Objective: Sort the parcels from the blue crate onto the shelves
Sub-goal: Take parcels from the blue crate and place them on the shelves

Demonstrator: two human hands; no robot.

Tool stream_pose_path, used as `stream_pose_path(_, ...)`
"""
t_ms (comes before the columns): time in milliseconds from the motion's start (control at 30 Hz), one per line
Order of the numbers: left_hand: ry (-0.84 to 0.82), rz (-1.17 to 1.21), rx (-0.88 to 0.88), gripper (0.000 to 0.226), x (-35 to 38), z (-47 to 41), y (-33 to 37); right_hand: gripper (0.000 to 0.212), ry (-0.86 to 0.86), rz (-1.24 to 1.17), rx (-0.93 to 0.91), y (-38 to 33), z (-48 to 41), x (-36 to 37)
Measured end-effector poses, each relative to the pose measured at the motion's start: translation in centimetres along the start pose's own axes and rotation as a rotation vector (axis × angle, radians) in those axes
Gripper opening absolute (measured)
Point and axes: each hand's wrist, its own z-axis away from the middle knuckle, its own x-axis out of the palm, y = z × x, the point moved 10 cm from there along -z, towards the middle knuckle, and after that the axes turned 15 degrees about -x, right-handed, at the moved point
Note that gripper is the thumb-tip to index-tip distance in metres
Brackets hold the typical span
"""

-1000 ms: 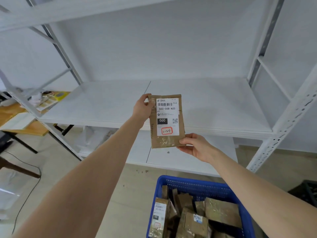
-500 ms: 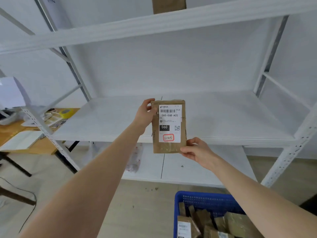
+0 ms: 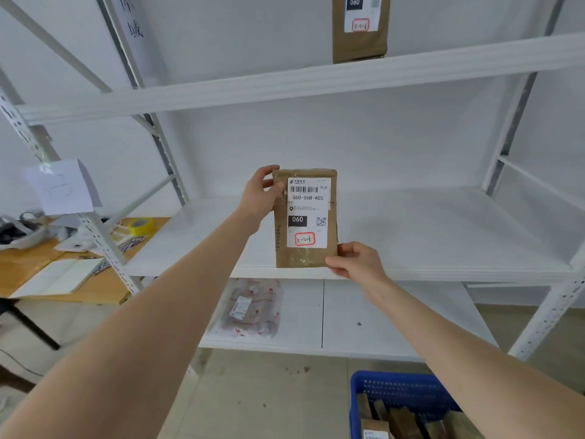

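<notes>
I hold the parcel (image 3: 305,217) upright, label toward me: left hand (image 3: 258,198) pinching top corner, right hand (image 3: 356,261) bottom. The blue crate (image 3: 395,388) is cropped.

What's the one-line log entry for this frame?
brown parcel: upright at middle shelf front edge | left hand: grips top-left corner | right hand: pinches bottom-right corner | blue crate: more parcels inside

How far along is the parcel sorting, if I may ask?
Shelved: a brown parcel up top, a clear packet on the lowest shelf. In hand: left hand and right hand hold another parcel before the middle shelf. Left: more parcels in the blue crate.
</notes>
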Motion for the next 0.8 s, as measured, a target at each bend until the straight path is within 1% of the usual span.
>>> stream_pose_path(233,0.036,0.001,0.123,0.039,-2.7,2.3,5.3,0.028,-0.04,-0.031,-0.086,-4.0,-0.8,2.6)
stream_pose_path(367,0.062,0.01,0.196,0.038,-5.0,3.3,9.1,0.024,-0.031,-0.011,-0.18,-7.9,-1.6,4.5)
stream_pose_path(600,0.142,-0.01,0.374,0.037,-10.6,3.3,17.8,0.019,-0.002,0.058,-0.429,-16.9,-3.9,9.2)
stream_pose_path(800,0.173,0.041,0.471,0.037,-17.3,0.9,23.2,0.02,0.081,0.162,-0.633,-23.4,-7.2,14.7)
